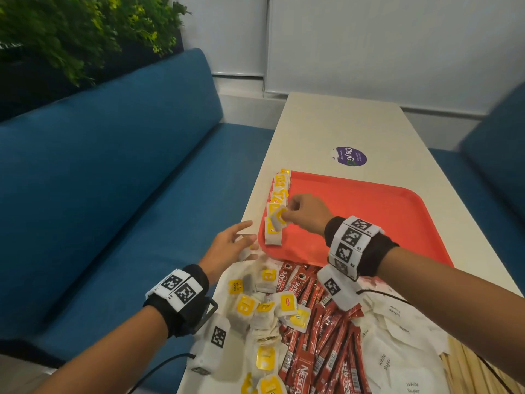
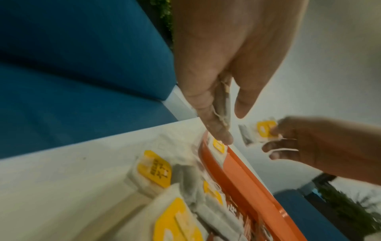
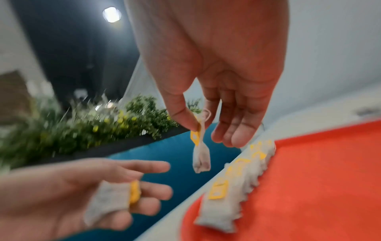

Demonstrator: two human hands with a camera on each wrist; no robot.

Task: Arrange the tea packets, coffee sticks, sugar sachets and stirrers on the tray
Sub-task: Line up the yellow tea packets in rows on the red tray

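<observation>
A red tray [image 1: 369, 217] lies on the white table, with a row of tea bags [image 1: 277, 194] along its left edge. My right hand [image 1: 288, 213] hangs over the near end of that row and pinches a yellow-tagged tea bag [image 1: 277, 218] by its tag; the right wrist view shows this bag [image 3: 201, 159] dangling from thumb and forefinger. Just left of the tray's near corner, my left hand [image 1: 238, 240] holds another tea bag [image 3: 111, 200] across its fingers with the thumb against it. Loose tea bags [image 1: 264, 308], red coffee sticks [image 1: 312, 342], white sugar sachets [image 1: 397, 354] and wooden stirrers [image 1: 466, 371] lie heaped near me.
A blue bench seat [image 1: 113, 209] runs along the table's left edge, with plants [image 1: 71, 32] behind it. Another blue seat [image 1: 488, 166] is on the right. A purple sticker [image 1: 349, 156] marks the table beyond the tray. Most of the tray floor is bare.
</observation>
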